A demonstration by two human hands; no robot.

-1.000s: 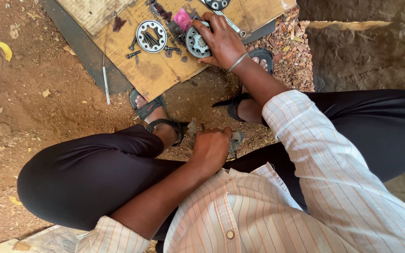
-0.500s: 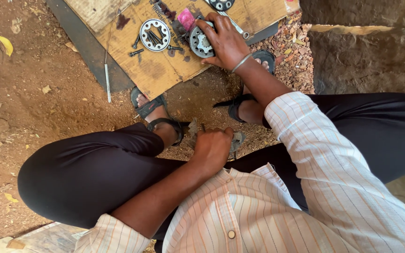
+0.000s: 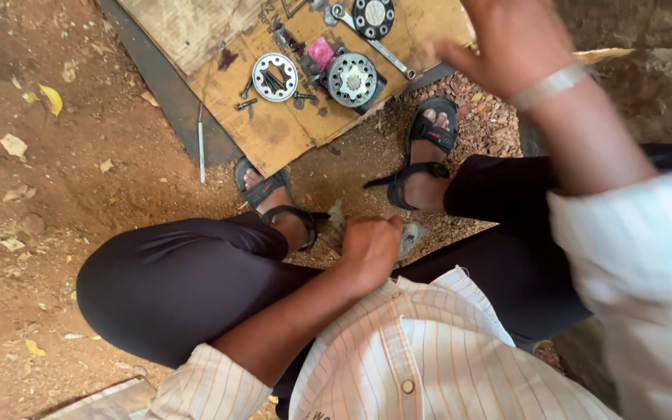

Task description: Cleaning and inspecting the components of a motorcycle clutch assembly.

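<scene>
Right hand has lifted off the toothed metal disc on the cardboard, loosely open, empty. Left hand stays fisted around a grey rag.

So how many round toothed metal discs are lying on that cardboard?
3: a ring-shaped disc at left, a silver sprocket in the middle, and a dark disc at the top edge. Others may be out of frame.

Rough, stained plywood board – matt, oil-darkened in patches. Dull grey metal on the toothed gear disc and the ring plate, slightly shiny at the edges. Bright metal wrench. Crumpled greyish cloth rag under the left hand. Smooth pale band on the right hand wrist – material unclear. Matt black rubbery sandals, dusty packed dirt ground.
</scene>
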